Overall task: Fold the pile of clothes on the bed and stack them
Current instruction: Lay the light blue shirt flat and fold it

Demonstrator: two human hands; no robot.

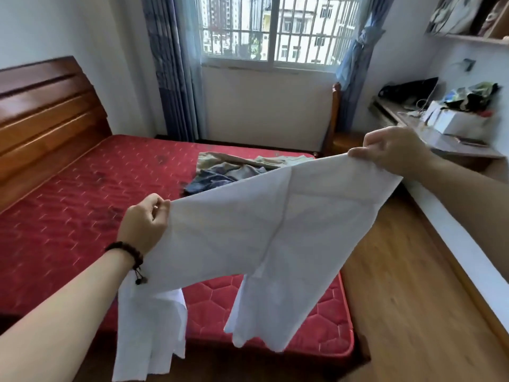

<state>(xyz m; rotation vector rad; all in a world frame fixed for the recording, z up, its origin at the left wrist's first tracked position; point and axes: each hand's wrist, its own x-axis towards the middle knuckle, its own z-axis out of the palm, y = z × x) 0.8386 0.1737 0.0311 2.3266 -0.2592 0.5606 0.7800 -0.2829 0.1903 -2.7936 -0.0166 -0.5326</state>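
A white garment (248, 230) hangs spread in the air above the foot of the red mattress (68, 210). My left hand (144, 221) pinches its upper left edge, and my right hand (394, 150) pinches the upper right edge, higher and farther out. The cloth is pulled taut between them, and two loose parts dangle below toward the bed's front edge. Behind the garment, a small pile of clothes (234, 168) in beige and blue lies crumpled on the far right part of the mattress, partly hidden by the white cloth.
A wooden headboard (46, 111) stands at the left. Wooden floor (399, 285) runs along the bed's right side, bordered by a white ledge (451, 230). A cluttered desk (446, 125) sits at the right, and a barred window (275, 28) with curtains fills the far wall.
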